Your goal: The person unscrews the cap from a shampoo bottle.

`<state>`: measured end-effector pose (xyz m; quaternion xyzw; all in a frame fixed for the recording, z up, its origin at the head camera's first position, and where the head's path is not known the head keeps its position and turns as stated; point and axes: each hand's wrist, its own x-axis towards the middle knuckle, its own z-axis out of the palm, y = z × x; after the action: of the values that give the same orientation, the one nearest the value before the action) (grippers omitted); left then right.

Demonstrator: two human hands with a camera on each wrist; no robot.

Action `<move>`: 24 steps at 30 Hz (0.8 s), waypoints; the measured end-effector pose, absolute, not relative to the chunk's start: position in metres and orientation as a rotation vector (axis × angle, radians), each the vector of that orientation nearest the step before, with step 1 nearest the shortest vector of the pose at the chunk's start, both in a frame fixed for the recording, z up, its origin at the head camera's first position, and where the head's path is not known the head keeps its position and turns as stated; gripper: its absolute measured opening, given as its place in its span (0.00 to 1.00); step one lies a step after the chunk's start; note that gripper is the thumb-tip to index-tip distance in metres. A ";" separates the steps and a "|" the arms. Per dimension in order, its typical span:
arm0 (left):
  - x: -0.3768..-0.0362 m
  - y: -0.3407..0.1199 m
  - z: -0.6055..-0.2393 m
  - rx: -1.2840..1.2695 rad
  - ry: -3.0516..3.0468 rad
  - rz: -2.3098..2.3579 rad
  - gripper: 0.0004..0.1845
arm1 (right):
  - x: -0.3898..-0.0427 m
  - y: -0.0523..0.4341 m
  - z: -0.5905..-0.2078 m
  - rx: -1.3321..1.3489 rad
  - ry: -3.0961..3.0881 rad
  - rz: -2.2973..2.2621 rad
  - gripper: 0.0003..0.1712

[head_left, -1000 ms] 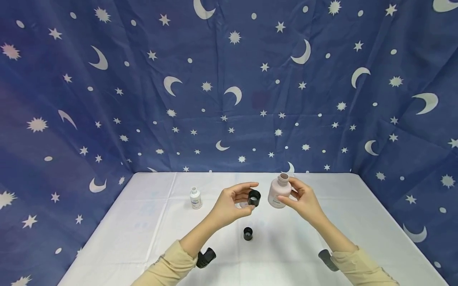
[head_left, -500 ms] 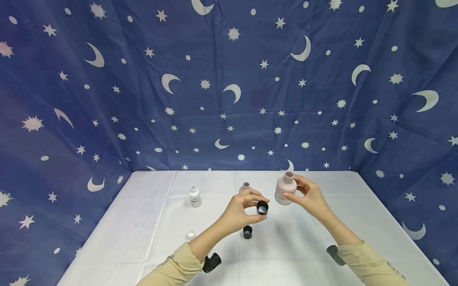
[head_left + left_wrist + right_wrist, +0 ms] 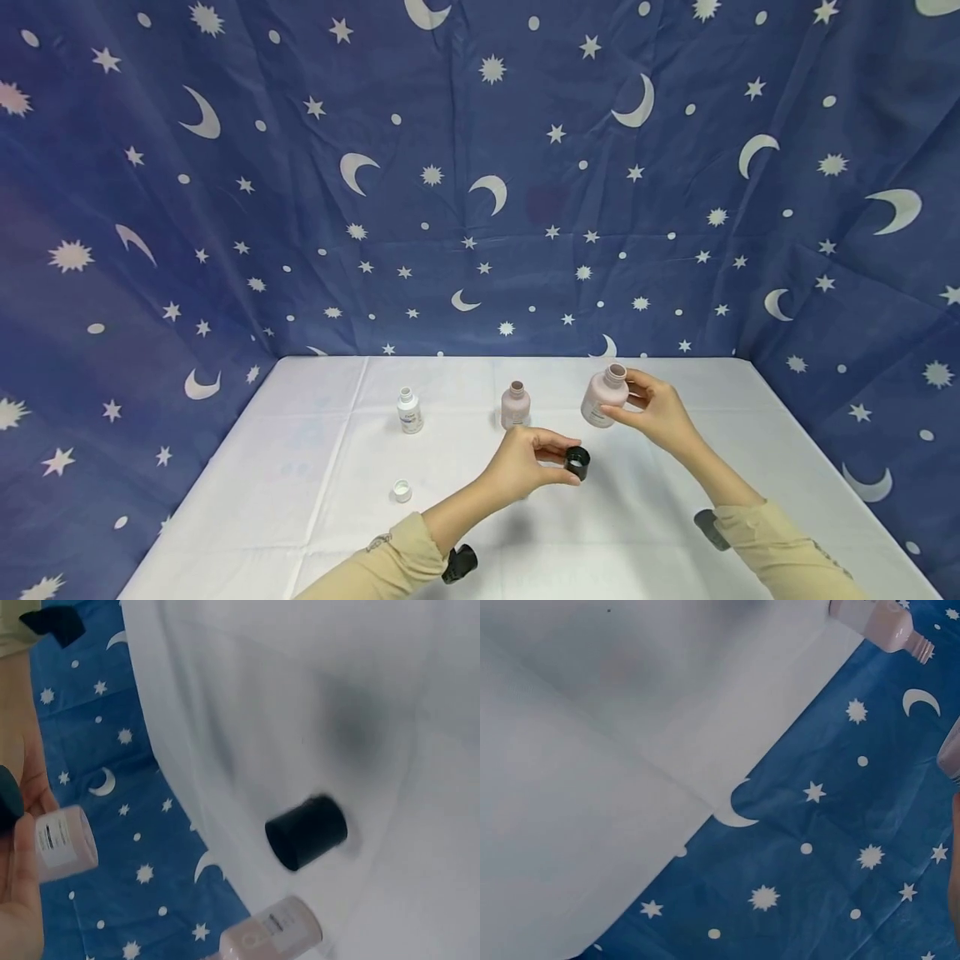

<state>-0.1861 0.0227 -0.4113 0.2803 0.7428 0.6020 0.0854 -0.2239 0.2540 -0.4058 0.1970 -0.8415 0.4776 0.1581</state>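
Note:
My left hand (image 3: 534,467) pinches a black bottle cap (image 3: 577,462) between thumb and fingers, its hollow side facing the head camera. To the right and a little higher, my right hand (image 3: 654,417) holds a pale pink bottle (image 3: 602,403) by its side; its threaded neck is uncapped and leans slightly right. Cap and bottle are apart. A smaller pink bottle (image 3: 515,410) stands uncapped on the table behind my left hand. In the left wrist view a second black cap (image 3: 306,832) lies on the cloth; my left hand hides it in the head view.
An uncapped white bottle (image 3: 410,414) stands at the back left of the white-covered table (image 3: 315,467). Nearer lies a white cap (image 3: 402,492). A blue curtain (image 3: 480,208) with moons and stars closes off the back and sides.
My left hand has moved right and down with the black cap, uncovering the smaller pink bottle and the white cap. My right hand has shifted slightly right with its bottle, which tilts more.

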 end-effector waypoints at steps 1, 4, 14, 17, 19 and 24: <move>-0.186 0.025 -0.413 0.837 2.216 1.792 0.20 | -0.225 0.255 -0.406 0.570 -2.409 1.358 0.29; -0.187 0.032 -0.420 0.861 2.227 1.794 0.19 | -0.229 0.259 -0.409 0.582 -2.422 1.344 0.28; -0.192 0.058 -0.431 0.892 2.389 1.718 0.18 | -0.242 0.273 -0.423 0.552 -2.499 1.242 0.29; -0.195 0.066 -0.438 0.874 2.409 1.703 0.18 | -0.247 0.277 -0.426 0.572 -2.509 1.246 0.29; -0.197 0.072 -0.443 0.864 2.415 1.697 0.17 | -0.250 0.280 -0.427 0.583 -2.517 1.264 0.28; -0.197 0.083 -0.457 0.901 2.417 1.605 0.17 | -0.254 0.288 -0.429 0.613 -2.550 1.293 0.29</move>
<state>-0.1974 0.0829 -0.4569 0.2961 0.7945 0.5276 0.0517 -0.2539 0.2881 -0.4287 0.2085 -0.8670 0.4395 0.1085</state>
